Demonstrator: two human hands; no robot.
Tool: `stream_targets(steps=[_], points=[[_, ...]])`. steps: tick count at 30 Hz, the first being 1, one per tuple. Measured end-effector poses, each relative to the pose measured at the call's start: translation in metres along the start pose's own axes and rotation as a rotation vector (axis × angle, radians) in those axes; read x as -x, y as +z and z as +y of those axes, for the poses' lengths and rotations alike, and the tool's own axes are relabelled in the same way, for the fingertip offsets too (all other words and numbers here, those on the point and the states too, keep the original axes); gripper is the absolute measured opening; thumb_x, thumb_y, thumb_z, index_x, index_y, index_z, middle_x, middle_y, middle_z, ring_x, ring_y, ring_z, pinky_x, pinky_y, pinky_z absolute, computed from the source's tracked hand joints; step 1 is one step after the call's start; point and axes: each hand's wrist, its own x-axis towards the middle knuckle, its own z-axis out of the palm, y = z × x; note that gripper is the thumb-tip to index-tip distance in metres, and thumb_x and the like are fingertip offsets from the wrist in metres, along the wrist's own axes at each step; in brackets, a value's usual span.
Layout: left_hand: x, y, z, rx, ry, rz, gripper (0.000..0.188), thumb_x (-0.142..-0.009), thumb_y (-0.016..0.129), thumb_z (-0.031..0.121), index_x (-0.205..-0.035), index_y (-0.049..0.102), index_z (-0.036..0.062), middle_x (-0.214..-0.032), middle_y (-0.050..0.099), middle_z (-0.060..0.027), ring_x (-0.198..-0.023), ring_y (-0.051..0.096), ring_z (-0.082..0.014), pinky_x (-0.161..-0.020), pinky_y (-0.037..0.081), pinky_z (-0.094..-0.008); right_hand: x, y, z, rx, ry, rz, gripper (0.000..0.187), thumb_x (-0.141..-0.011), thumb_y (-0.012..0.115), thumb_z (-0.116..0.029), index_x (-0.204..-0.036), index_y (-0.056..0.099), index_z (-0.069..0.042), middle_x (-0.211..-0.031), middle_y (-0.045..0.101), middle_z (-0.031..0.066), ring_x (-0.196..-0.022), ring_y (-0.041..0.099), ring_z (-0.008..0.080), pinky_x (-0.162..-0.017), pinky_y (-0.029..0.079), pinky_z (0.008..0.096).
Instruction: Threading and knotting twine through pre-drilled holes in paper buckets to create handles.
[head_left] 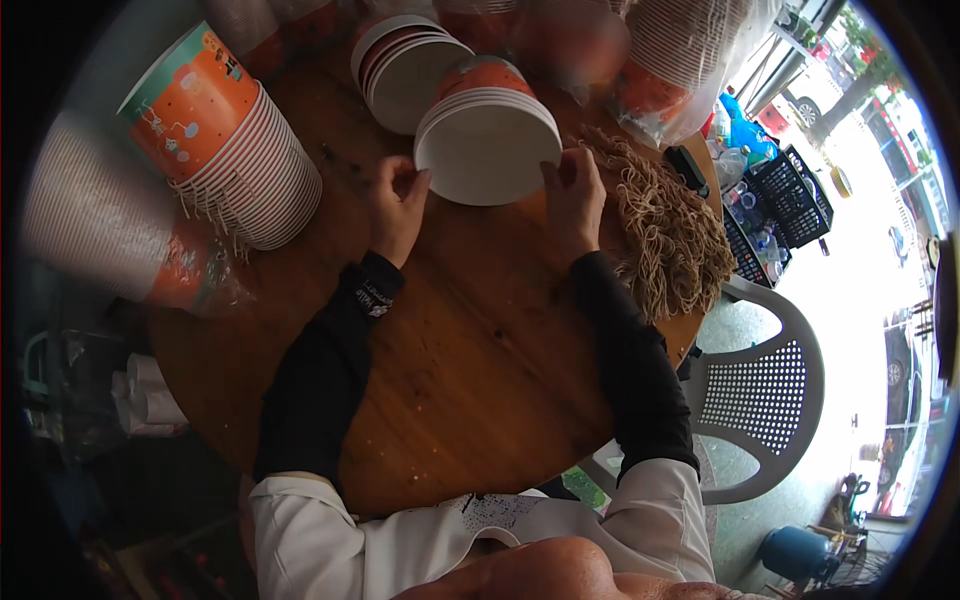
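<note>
A short nested stack of white-lined paper tubs (487, 155) with orange outsides lies tipped on the round table, its open mouth facing me. My left hand (397, 208) is closed, thumb and fingertips pinching at the left side of the top tub's rim. On the opposite side, my right hand (576, 198) pinches the rim with its fingers curled. Whether a thin strand is also between my fingers is too small to tell. Behind, another short stack of tubs (405, 88) leans on its side. Beside my right forearm sits a tangled heap of tan string loops (668, 225).
A tall stack of orange and green tubs (235, 140) stands at left, strands hanging from it. Plastic-wrapped stacks (685, 65) line the far edge. A dark object (686, 170) lies by the heap. Right of the wooden table (480, 380) are a plastic chair (765, 395) and black crates (790, 200).
</note>
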Motion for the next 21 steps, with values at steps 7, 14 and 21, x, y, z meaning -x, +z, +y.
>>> stream_targets(steps=[7,14,21], points=[[0.008,-0.020,-0.008,-0.006,-0.123,0.089,0.020,-0.088,0.070,0.013,-0.095,0.054,0.0025,-0.083,0.056,-0.0018,-0.072,0.054,-0.0098,-0.067,0.048,-0.0267,0.010,0.006,-0.028,-0.162,0.108,-0.086,0.017,-0.086,0.068,-0.011,-0.093,0.054,-0.003,-0.088,0.058,0.0104,-0.077,0.059,0.0226,-0.070,0.048,0.0346],[0.025,-0.027,0.001,-0.045,-0.135,0.096,0.018,-0.088,0.069,0.011,-0.096,0.055,0.0023,-0.082,0.057,-0.0009,-0.073,0.054,-0.0095,-0.066,0.047,-0.0257,0.013,0.008,-0.022,-0.039,0.034,-0.148,0.017,-0.088,0.068,-0.014,-0.095,0.057,-0.003,-0.082,0.063,0.0094,-0.075,0.064,0.0198,-0.068,0.051,0.0322],[0.028,-0.035,0.003,-0.118,-0.129,0.089,0.025,-0.087,0.066,0.011,-0.108,0.057,-0.0001,-0.094,0.062,-0.0056,-0.081,0.060,-0.0113,-0.069,0.051,-0.0275,0.018,0.005,-0.038,-0.281,0.092,-0.271,0.033,-0.092,0.063,-0.011,-0.122,0.055,-0.002,-0.105,0.067,0.0152,-0.094,0.067,0.0211,-0.076,0.054,0.0319]])
